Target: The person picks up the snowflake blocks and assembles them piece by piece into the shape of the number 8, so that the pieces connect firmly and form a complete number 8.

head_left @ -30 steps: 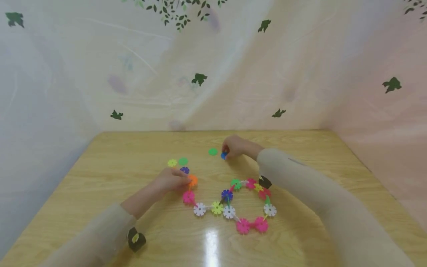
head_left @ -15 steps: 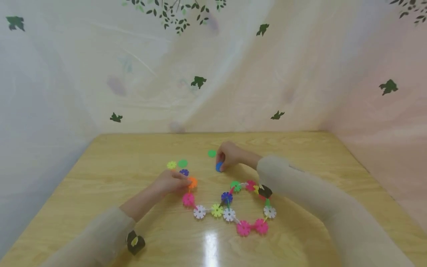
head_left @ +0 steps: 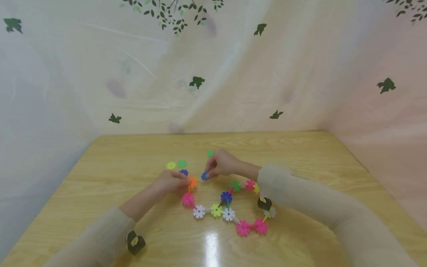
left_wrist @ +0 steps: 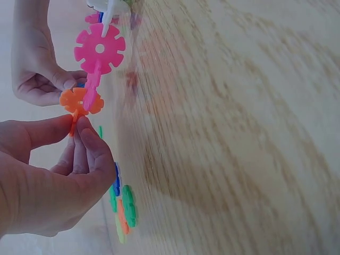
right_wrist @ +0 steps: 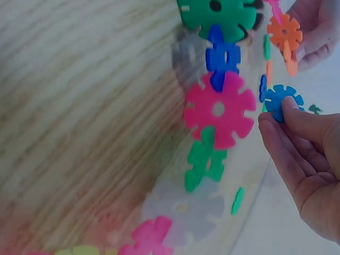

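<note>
My left hand [head_left: 171,181] pinches an orange notched flower disc [left_wrist: 73,127] between thumb and fingers. That disc is slotted into another orange disc [left_wrist: 81,101], which joins a pink disc [head_left: 188,199] at the left end of a linked chain. Between thumb and fingertips, my right hand [head_left: 221,163] holds a blue flower disc [right_wrist: 279,101], close to the right of the orange end. The chain runs right through a white disc [head_left: 199,211] and a yellow disc [head_left: 216,210] into a closed ring of mixed colours, partly hidden by the right sleeve.
Loose discs lie flat beyond the left hand: a yellow one [head_left: 171,165], a green one [head_left: 182,164] and a dark blue one [head_left: 183,172]. Another green disc [head_left: 210,153] sits behind the right hand. A printed cloth [head_left: 213,92] hangs past the wooden table's [head_left: 283,148] far edge.
My right hand has lifted the blue disc and brought it left and nearer, toward the orange end of the chain. The left hand keeps its grip with hardly any movement.
</note>
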{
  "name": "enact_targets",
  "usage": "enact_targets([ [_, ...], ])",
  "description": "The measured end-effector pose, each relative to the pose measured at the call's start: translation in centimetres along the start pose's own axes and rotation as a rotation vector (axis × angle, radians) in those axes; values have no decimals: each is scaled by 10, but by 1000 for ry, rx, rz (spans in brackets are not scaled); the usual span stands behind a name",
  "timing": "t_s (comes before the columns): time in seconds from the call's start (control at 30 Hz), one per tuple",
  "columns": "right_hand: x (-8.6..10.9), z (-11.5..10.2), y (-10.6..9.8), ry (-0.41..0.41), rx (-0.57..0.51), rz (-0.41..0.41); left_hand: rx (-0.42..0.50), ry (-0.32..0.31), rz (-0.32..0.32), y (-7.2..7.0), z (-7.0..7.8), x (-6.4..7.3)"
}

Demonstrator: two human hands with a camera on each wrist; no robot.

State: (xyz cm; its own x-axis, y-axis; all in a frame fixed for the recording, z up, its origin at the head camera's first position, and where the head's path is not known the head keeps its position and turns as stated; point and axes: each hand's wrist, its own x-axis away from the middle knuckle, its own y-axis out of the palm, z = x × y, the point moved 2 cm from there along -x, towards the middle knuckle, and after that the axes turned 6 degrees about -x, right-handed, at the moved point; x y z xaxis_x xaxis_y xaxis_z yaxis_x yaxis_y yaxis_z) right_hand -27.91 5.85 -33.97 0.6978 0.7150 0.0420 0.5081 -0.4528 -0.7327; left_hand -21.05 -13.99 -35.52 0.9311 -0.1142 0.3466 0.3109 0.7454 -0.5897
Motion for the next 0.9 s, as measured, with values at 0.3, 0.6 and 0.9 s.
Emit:
enact_targets([
  [0.3,2,-9,9,17,-9,82,26,-1,-6,0,0,-2],
  [0.6,4,-17,12,-52,18,130,70,16,-23,-2,1,2],
  [0.9,7,-24,16,-112,3,151,141,-31,1,5,2,-2],
])
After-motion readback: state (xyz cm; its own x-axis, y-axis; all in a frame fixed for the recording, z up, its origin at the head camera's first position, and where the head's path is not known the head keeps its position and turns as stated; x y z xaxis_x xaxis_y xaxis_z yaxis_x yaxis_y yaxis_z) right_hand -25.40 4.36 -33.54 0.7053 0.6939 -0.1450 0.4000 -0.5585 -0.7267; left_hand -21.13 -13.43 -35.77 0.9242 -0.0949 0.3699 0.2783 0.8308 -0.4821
